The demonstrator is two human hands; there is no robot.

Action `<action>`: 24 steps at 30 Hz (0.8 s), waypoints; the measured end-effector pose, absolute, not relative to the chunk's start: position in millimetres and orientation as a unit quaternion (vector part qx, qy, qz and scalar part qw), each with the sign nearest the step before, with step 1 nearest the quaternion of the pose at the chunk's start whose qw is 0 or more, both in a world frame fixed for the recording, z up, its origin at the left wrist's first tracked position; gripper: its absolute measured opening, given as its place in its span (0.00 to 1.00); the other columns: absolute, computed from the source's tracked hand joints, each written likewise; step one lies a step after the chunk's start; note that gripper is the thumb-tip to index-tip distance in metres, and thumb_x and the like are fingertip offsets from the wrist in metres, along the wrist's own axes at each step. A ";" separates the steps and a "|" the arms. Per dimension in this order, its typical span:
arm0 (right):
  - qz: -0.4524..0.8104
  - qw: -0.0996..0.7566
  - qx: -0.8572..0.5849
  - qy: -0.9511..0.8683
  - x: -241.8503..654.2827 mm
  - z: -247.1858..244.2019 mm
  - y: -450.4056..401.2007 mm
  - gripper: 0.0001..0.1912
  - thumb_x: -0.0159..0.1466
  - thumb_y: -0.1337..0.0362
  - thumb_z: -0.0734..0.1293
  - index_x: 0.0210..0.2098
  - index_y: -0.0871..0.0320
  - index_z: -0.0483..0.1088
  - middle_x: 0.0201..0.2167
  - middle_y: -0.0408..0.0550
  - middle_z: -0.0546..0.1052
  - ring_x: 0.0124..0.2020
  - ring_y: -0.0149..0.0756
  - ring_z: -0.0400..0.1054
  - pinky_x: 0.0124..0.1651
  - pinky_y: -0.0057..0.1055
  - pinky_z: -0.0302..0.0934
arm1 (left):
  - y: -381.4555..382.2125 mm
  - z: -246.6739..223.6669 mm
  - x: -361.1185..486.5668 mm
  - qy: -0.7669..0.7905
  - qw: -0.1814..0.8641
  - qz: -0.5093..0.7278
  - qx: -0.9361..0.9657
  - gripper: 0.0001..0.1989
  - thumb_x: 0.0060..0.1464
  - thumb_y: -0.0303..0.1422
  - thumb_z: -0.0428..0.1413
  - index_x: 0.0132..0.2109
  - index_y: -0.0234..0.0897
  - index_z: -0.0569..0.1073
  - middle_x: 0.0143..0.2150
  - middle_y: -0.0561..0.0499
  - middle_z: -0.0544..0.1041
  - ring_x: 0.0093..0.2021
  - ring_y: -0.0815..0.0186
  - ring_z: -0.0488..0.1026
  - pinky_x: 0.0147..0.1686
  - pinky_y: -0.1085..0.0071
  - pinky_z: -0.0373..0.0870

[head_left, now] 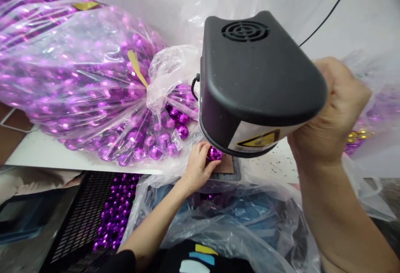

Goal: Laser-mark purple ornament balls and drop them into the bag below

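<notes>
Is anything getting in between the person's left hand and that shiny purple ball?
Nothing visible: the left hand has its fingers right around the purple ball. The black machine fills the view just above, hiding whatever is behind it.

Purple ball, black machine

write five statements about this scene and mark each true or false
The left hand holds a shiny purple faceted ball. True.
The flat strip at the neck of the large clear plastic bag is red. False: it is yellow.
The rounded black machine housing has a round vent on top. True.
The right hand is at the housing's left in the picture. False: it is at the right, partly hidden.
The housing's white label bears a yellow warning triangle. True.
</notes>
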State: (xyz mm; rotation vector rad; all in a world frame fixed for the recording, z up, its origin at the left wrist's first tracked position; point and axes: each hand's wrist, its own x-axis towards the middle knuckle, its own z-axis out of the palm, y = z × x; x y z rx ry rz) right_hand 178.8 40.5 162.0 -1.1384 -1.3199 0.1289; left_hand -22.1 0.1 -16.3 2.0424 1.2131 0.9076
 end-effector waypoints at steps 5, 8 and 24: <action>0.064 0.638 -0.497 -0.585 179.2 161.0 39.5 0.18 0.67 0.56 0.62 0.27 0.65 0.65 0.23 0.38 0.62 0.22 0.11 0.56 0.26 0.16 0.48 | 0.0 -25.1 -12.9 0.448 0.293 0.339 0.774 0.20 0.62 0.42 0.57 0.57 0.37 0.67 0.57 0.41 0.72 0.59 0.54 0.68 0.59 0.54 0.63; 0.059 0.641 -0.491 -0.587 179.7 161.4 39.5 0.19 0.66 0.55 0.63 0.27 0.65 0.65 0.23 0.38 0.63 0.23 0.11 0.56 0.27 0.16 0.48 | -1.1 -29.3 -11.5 0.444 0.297 0.335 0.776 0.19 0.64 0.43 0.54 0.56 0.37 0.67 0.54 0.42 0.74 0.56 0.55 0.69 0.58 0.54 0.64; 0.054 0.645 -0.471 -0.599 181.1 160.7 38.8 0.16 0.67 0.57 0.63 0.29 0.64 0.66 0.22 0.37 0.62 0.24 0.12 0.55 0.29 0.18 0.47 | -4.2 -31.0 -12.9 0.447 0.323 0.320 0.770 0.20 0.65 0.43 0.53 0.59 0.38 0.66 0.57 0.41 0.73 0.59 0.54 0.69 0.61 0.52 0.63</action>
